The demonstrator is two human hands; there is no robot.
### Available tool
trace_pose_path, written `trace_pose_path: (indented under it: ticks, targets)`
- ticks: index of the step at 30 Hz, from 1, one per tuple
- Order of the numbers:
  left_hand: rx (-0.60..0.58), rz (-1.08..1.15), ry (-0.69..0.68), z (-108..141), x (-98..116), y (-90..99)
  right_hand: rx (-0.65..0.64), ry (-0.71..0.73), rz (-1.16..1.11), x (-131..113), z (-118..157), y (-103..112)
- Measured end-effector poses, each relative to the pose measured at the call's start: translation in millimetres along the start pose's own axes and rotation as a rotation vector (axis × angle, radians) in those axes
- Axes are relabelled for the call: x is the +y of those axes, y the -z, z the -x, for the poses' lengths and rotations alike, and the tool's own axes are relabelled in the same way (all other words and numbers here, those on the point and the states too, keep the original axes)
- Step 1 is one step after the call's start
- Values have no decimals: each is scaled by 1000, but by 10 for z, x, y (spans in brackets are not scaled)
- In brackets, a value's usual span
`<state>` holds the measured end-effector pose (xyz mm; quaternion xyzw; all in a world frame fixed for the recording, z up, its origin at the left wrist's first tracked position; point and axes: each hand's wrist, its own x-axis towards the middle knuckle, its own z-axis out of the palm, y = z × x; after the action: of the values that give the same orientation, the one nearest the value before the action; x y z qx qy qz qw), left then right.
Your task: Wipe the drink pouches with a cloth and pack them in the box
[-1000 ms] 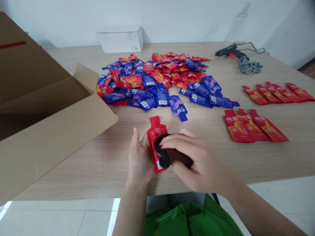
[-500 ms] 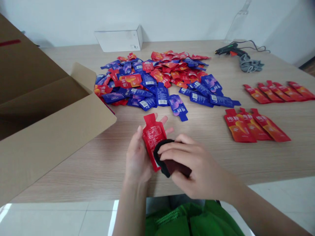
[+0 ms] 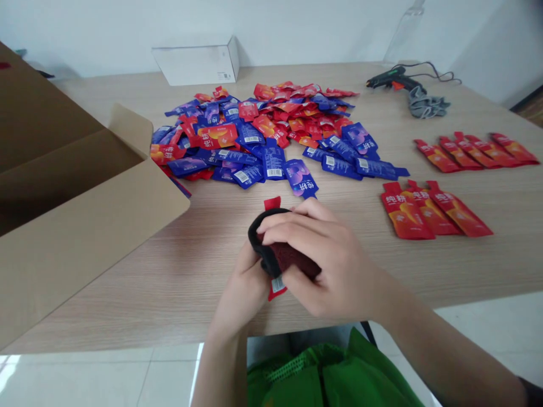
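My left hand (image 3: 244,297) holds a red sachet (image 3: 278,287) in front of me, above the near part of the table. Only the sachet's narrow top and its barcoded bottom end show. Over its middle lies a folded black and dark maroon cloth (image 3: 294,259), gripped in my right hand (image 3: 335,260) and pressed against the sachet. The left fingers are mostly hidden behind the cloth and sachet. Just beyond my hands lies a single blue-purple sachet (image 3: 301,178), at the front of a big mixed pile of red sachets (image 3: 218,135) and blue sachets (image 3: 274,161).
An open cardboard box (image 3: 97,226) takes up the left side. Several red sachets (image 3: 407,215) lie in two rows at right. Behind them are a grey cloth bundle (image 3: 427,104) and a corded glue gun (image 3: 392,79). A white box (image 3: 197,63) stands by the wall.
The cloth in my right hand has moved up and left across the sachet and now covers its middle. The view has shifted slightly.
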<state>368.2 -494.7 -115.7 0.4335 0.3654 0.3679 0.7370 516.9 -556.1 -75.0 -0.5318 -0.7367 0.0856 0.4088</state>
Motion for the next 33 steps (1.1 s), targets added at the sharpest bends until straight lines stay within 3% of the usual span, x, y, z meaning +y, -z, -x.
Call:
trace_pose_path:
  ticks: [3,7,11,17,23,28,31,33]
  targets:
    - [-78,-145,-24,-6,30,-17,6,-69,79,88,14,27]
    - [-136,-104,-25,-16,18,-23,96,-93,109,78,60,63]
    - [-41,-215,-109,-5,-27,17,105,34,72,0,48,-23]
    - [-79,-16,-50,-13,-8,-74,121,-62,147,79,28,-48]
    - [-5,-164,-63,-11,14,-46,101,36,72,51,62,-88]
    - [-49,-34,11,-77,-63,-3,182,-135,131,152,134,-1]
    - [-48,76,41,-96,-68,-78,289,-139,122,101,132,68]
    - [-41,184,11,-112,-36,-158,290,-119,102,59,114,42]
